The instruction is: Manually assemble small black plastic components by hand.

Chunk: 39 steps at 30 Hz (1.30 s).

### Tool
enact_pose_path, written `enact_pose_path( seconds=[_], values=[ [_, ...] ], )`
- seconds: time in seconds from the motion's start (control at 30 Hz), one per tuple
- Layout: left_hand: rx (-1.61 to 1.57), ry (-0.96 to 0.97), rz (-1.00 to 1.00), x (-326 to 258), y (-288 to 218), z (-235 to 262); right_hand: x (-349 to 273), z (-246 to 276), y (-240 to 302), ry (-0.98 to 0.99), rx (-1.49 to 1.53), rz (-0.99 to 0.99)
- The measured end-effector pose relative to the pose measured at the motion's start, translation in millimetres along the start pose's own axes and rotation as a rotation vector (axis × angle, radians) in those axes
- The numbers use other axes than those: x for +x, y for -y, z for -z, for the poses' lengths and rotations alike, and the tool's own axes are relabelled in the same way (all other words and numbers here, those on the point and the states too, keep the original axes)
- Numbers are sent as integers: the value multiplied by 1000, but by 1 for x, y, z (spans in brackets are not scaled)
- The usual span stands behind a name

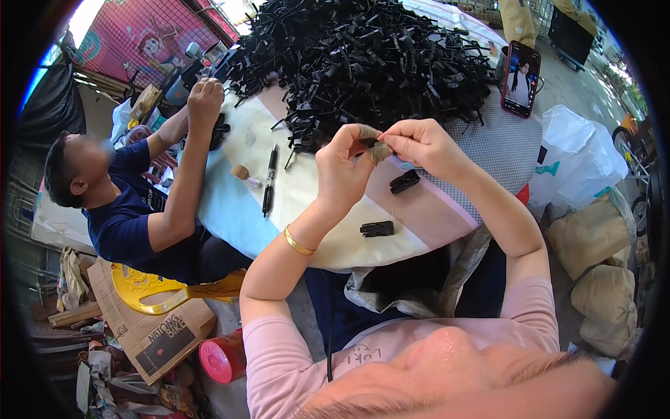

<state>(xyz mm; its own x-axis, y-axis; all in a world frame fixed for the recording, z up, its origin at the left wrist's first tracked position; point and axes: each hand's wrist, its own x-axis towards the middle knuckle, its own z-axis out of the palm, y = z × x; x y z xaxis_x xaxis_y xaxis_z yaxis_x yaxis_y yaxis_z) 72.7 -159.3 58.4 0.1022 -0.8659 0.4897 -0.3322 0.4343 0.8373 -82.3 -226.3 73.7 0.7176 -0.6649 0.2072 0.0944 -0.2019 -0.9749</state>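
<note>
My left hand (345,164), with tan tape around its thumb and a finger, is raised over the near part of the table, its fingertips closed. My right hand (427,148) pinches right beside it, the fingertips of both meeting. Something small and dark shows between them, too hidden to name. Just below my hands lies a small black plastic part (405,181). Closer to the table's edge is a second black part (377,229). Beyond my hands rises a big heap of small black plastic pieces (377,63).
A black pen (270,180) and a small tan-capped vial (244,174) lie on the cloth-covered table (307,237). At the right stands a phone (520,79) with a lit screen. On the left sits a co-worker (139,188), hands raised at the heap's edge. White bags (576,150) stand right.
</note>
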Motion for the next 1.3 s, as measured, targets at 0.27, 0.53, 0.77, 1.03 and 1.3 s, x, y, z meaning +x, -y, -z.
enact_pose_path(
  seconds=[0.27,0.53,0.77,1.03,1.3],
  values=[
    [354,12,-125,-2,-4,-7,-2,-1,6,-43,-422,162],
    [-733,501,249,16,0,22,2,28,6,-51,199,17],
    [-828,515,329,9,17,10,3,20,2,177,165,81],
    [-595,217,245,8,2,4,1,15,0,-97,-56,182],
    [-363,68,193,3,3,2,2,4,-4,-107,-341,279]
  ],
)
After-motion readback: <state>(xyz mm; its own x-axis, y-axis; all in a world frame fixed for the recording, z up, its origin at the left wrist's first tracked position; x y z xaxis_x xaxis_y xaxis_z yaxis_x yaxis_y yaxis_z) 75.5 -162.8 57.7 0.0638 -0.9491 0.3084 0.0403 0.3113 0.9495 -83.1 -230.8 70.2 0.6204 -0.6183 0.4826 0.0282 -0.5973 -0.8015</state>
